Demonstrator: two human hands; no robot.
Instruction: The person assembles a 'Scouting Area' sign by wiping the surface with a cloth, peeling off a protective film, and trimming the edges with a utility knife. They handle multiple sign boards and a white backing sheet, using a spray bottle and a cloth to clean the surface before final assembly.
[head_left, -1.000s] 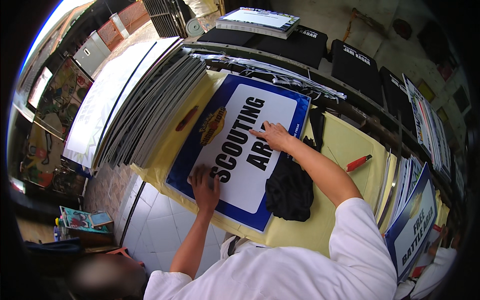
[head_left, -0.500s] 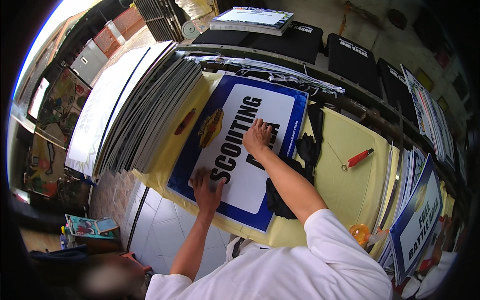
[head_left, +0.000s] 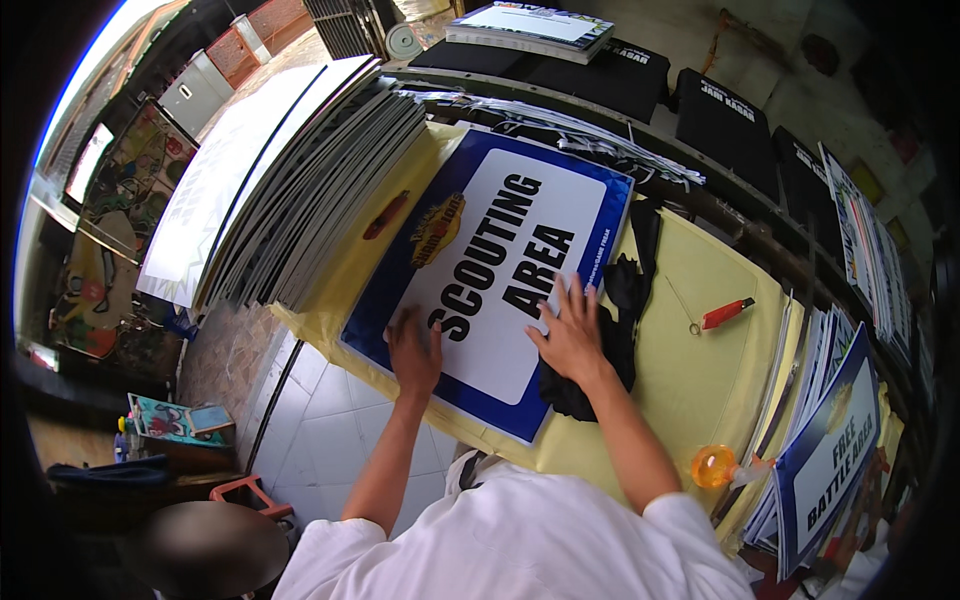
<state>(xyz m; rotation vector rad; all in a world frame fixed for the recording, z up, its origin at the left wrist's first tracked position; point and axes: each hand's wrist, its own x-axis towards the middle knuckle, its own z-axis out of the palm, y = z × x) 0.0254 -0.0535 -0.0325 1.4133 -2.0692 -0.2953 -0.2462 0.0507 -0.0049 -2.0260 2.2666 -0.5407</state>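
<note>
A blue-bordered sign board (head_left: pixel 480 290) with a white middle and black lettering lies flat on the yellow-covered table (head_left: pixel 690 400). Near the board's left corner, my left hand (head_left: pixel 415 352) rests with its fingers apart. My right hand (head_left: pixel 570 330) lies spread across the board's near right part, over the lettering and the blue border. Neither hand holds anything. A crumpled black cloth (head_left: pixel 575 390) sits at the board's right edge, beside and partly behind my right hand. Farther right is a red utility knife (head_left: pixel 727 313) next to a thin wire pin.
Many upright boards (head_left: pixel 300 190) stand packed at the left. A second red cutter (head_left: pixel 386 215) lies between them and the sign. Other blue-edged boards (head_left: pixel 830 450) lean at the right, near an orange spray bottle (head_left: pixel 714 466). Black panels (head_left: pixel 720 115) line the far side.
My right hand has come back toward me from the board's middle, and its curled fingers are now spread. My left hand stays near the left corner. The view has shifted slightly.
</note>
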